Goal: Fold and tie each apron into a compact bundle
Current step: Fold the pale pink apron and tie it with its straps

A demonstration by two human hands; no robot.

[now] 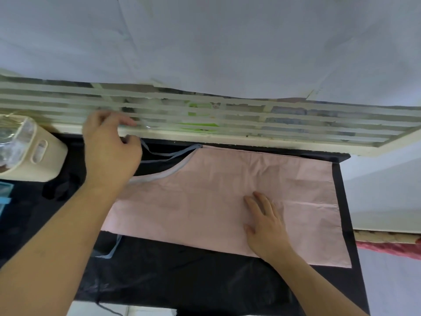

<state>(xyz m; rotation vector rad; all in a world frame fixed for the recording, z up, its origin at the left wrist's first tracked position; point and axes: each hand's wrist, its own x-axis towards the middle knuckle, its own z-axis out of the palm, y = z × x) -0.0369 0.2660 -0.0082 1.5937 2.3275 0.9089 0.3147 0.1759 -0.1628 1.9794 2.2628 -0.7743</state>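
Observation:
A pale pink apron (216, 192) with grey-blue trim lies folded flat on a black-covered table (182, 277). Its thin grey-blue straps (168, 153) trail off its upper left corner toward the window. My left hand (109, 149) is raised above the apron's left end, and its curled fingers pinch the end of a strap near the window ledge. My right hand (266, 224) lies flat on the pink cloth, fingers straight, pressing it down. Another strap (114, 247) hangs loose at the apron's lower left edge.
A cream plastic bin (32, 153) lined with clear plastic stands at the table's back left. A louvred window (227, 117) with a cream ledge runs along the far edge. Dark cloth (59, 188) lies at the left. The table's right edge (346, 224) drops off beside a white wall.

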